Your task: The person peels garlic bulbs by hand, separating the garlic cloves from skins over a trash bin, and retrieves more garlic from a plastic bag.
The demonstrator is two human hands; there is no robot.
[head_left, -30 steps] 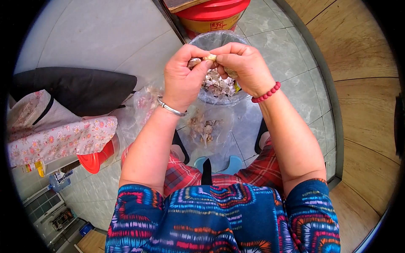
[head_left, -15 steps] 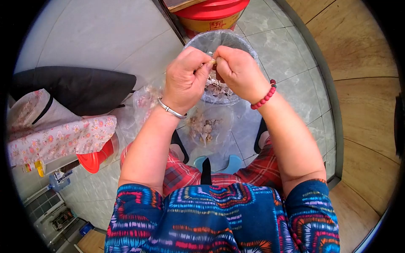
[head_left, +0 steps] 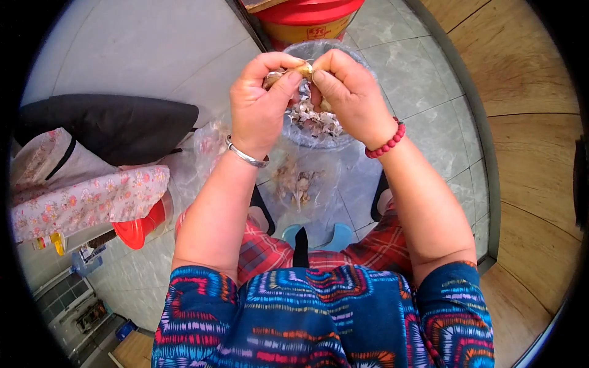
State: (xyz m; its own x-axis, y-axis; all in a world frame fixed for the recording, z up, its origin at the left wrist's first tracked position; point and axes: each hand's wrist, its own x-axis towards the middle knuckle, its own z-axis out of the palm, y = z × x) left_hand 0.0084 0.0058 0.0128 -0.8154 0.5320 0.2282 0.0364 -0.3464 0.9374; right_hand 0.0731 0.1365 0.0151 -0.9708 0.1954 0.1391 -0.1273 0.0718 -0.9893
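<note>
Between my two hands, over the bin, is a pale yellowish garlic clove (head_left: 305,70). My left hand (head_left: 262,98) pinches it between thumb and forefinger, and a papery brownish garlic piece (head_left: 272,78) shows behind those fingers. The thumb and forefinger of my right hand (head_left: 353,92) are closed at the clove's right end; a pale piece is partly visible under that palm, its kind unclear. Below, the lined bin (head_left: 356,142) holds papery garlic skins (head_left: 316,119). Closer to my body, a clear plastic bag (head_left: 328,178) contains more garlic (head_left: 300,184).
A red-lidded bucket (head_left: 310,12) stands behind the bin. At left are a black cover (head_left: 110,129), a floral cloth (head_left: 92,202) and a red container (head_left: 138,233). A curved wooden surface (head_left: 527,147) borders the right side. Light blue plastic (head_left: 339,238) shows between my legs.
My hands have opened out slightly, with the left shifting left and up, so the clove and the garlic behind the left fingers are easier to see. More skins in the bin are visible.
</note>
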